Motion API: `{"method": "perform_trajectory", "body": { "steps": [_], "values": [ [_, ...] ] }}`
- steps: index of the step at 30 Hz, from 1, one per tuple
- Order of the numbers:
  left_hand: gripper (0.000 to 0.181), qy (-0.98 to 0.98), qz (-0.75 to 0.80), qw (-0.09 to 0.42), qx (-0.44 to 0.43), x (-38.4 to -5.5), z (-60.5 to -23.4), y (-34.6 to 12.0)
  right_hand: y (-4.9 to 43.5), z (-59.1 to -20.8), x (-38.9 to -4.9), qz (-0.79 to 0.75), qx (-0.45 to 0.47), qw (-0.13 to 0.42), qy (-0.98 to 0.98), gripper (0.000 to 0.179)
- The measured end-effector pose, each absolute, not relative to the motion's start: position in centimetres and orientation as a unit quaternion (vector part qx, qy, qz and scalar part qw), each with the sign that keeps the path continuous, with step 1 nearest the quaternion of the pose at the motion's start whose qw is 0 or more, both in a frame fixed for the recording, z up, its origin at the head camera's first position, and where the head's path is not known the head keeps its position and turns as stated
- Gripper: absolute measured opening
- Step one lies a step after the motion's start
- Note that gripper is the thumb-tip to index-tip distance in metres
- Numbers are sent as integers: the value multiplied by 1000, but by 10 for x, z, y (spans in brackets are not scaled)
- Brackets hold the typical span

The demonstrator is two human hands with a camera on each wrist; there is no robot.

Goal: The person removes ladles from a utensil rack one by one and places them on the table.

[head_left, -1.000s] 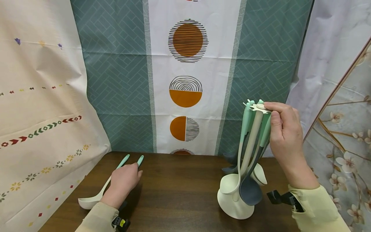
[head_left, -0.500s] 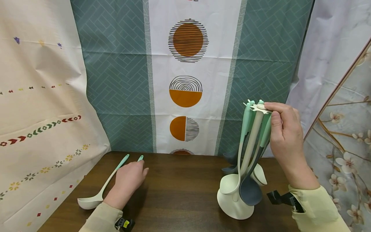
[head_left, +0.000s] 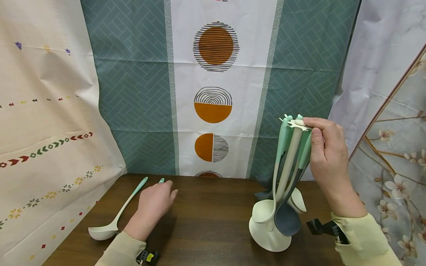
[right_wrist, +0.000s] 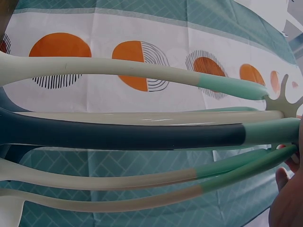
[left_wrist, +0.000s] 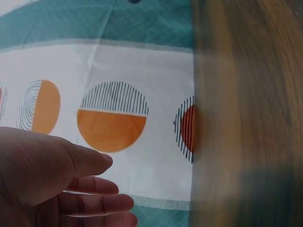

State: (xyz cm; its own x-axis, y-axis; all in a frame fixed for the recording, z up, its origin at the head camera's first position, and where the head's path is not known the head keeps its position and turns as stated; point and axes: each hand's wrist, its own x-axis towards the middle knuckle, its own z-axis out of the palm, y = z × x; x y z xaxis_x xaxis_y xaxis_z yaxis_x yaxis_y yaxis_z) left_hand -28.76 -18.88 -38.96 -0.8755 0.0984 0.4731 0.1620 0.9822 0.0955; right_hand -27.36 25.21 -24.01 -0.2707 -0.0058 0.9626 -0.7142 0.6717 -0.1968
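My left hand (head_left: pixel 154 202) hovers over the left of the table, its fingers loosely extended with nothing between them in the left wrist view. Beside it lies a cream ladle (head_left: pixel 120 210) with a mint green handle. Just past the fingers shows the mint handle tip (head_left: pixel 161 180) of a second utensil, the rest hidden behind the hand. On the right, my right hand (head_left: pixel 329 155) grips the top edge of a cream utensil stand (head_left: pixel 270 236). Hung around its post (right_wrist: pixel 151 118) are several utensils with mint handles, including a dark grey ladle (head_left: pixel 288 220) and a cream ladle (head_left: pixel 264 210).
The brown wooden table (head_left: pixel 206 218) ends at the back against a green and white hanging cloth (head_left: pixel 136 92). A cream patterned cloth (head_left: pixel 50 122) borders the left, and a floral cloth (head_left: pixel 392 155) the right.
My left hand has drifted right and slightly up, away from the cream ladle, now covering more of the second utensil's handle. My right hand and the stand have stayed put.
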Motion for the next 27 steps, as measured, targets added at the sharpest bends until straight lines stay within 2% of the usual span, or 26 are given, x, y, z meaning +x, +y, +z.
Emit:
{"method": "perform_trajectory", "body": {
  "steps": [13,27],
  "values": [
    [23,-965,-75,240,-80,-285,-378,-167,252,-240,-274,321,248,548,-732,33],
    [29,-959,-89,252,-96,-285,-371,-146,252,-239,-273,319,249,549,-731,33]
  ]
}}
